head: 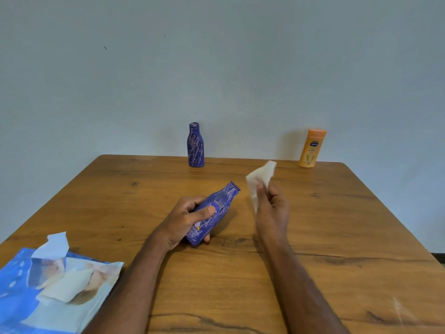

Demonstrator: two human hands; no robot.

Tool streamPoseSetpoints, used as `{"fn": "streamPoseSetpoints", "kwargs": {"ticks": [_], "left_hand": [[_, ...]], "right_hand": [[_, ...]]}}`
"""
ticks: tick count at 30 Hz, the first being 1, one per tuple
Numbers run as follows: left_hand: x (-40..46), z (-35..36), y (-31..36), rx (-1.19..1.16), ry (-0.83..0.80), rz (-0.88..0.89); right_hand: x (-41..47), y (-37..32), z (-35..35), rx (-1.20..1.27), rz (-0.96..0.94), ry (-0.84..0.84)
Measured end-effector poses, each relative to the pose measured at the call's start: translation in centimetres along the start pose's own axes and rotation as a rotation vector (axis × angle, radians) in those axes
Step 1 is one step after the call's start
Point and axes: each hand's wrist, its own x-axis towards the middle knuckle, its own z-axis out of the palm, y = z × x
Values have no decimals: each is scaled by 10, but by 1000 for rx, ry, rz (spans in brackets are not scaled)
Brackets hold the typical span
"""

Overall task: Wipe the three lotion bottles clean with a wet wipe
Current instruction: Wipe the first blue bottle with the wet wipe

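My left hand (186,219) grips a blue lotion bottle (218,208) covered in pale scribbles, tilted with its cap pointing up and to the right over the middle of the table. My right hand (272,208) pinches a white wet wipe (261,178) just right of that bottle's cap, a small gap away from it. A second scribbled blue bottle (195,145) stands upright at the far edge, centre. An orange lotion bottle (312,148) stands upright at the far right corner.
The wooden table (337,237) ends at a plain wall behind the bottles. A blue wet-wipe pack (48,290) lies at the near left corner, flap up, with a wipe sticking out.
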Motion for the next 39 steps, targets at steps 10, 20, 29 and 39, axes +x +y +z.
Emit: {"fn": "streamPoseSetpoints", "kwargs": {"ticks": [10, 20, 29, 39], "left_hand": [[2, 2, 0, -38, -18, -16], [-1, 2, 3, -46, -15, -23], [3, 9, 3, 37, 10, -39], [1, 8, 4, -69, 52, -66]], "right_hand": [[-18, 3, 9, -22, -141, -335], [-15, 8, 9, -19, -78, -318], [-16, 2, 8, -863, -429, -404], [-14, -8, 7, -1142, -612, -532]]}}
